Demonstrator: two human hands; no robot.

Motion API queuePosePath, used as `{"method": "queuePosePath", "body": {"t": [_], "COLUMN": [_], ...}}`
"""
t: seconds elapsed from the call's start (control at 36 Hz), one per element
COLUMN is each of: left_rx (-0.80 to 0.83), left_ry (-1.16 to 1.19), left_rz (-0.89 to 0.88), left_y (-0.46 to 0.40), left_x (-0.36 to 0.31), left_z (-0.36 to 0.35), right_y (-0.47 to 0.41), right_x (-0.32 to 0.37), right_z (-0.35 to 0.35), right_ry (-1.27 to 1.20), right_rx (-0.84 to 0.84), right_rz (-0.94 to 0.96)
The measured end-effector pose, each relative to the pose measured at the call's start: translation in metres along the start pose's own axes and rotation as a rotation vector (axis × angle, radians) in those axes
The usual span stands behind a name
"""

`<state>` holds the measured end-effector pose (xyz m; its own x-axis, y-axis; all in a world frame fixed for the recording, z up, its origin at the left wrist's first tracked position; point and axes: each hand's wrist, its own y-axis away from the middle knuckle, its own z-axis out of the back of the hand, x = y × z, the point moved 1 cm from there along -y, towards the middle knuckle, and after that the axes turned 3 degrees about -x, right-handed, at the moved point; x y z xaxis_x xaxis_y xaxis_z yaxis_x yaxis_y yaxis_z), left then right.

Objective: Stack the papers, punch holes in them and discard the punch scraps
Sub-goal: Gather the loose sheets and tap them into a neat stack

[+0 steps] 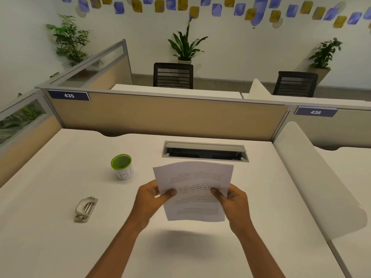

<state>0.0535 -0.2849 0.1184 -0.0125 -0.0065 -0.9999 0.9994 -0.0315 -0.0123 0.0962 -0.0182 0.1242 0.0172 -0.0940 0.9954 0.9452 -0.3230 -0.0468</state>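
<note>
Fingers [169, 192] of the left hand [149, 197] pinch the left edge of the papers [193, 189], thumb on top; the other fingers go under the sheets, where I cannot see them. On the opposite edge, the right hand [233, 201] grips the same way, thumb on the printed face. I read the papers as held clear of the desk [60, 237], since a soft shadow lies on the surface below them. Their printed lines are too blurred for me to read, and I cannot count the sheets. Both forearms are cut off by the bottom edge of the view.

Left of the hands, well apart from the papers, the hole punch [86, 209] lies flat on the desk. Farther back stands the cup [122, 166], green-rimmed with handwritten marking on its white side; I cannot make out its contents. Behind the papers, a cable tray [204, 151] is recessed in the desk, its interior dark.

The desk is plain off-white. A rounded white divider [313, 173] bounds it on the right. A beige partition [160, 115] closes the rear, carrying signs 435 [68, 95] and 436 [315, 112]. Beyond it I see two dark chairs [173, 76], potted plants [185, 45] and a white wall with blue and yellow patches [200, 7].
</note>
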Motion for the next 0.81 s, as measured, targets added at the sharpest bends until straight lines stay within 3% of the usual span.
{"method": "queuePosePath", "body": {"t": [0.28, 0.56, 0.72, 0.81], "left_rx": [-0.113, -0.166, -0.057, 0.042], "left_ry": [-0.038, -0.122, -0.354, -0.601], "left_rz": [0.152, 0.148, -0.028, -0.205], "left_y": [0.027, 0.024, 0.006, -0.006], "left_x": [0.055, 0.067, 0.046, 0.029], "left_z": [-0.025, -0.021, -0.015, -0.013], "right_y": [0.021, 0.022, 0.003, -0.01], "right_x": [-0.042, -0.051, -0.013, 0.023], "right_z": [-0.012, -0.011, 0.004, 0.007], "right_ry": [-0.08, 0.01, 0.371, 0.541], "right_rx": [-0.049, -0.003, -0.188, -0.148], "right_rz": [-0.186, -0.18, 0.182, 0.438]}}
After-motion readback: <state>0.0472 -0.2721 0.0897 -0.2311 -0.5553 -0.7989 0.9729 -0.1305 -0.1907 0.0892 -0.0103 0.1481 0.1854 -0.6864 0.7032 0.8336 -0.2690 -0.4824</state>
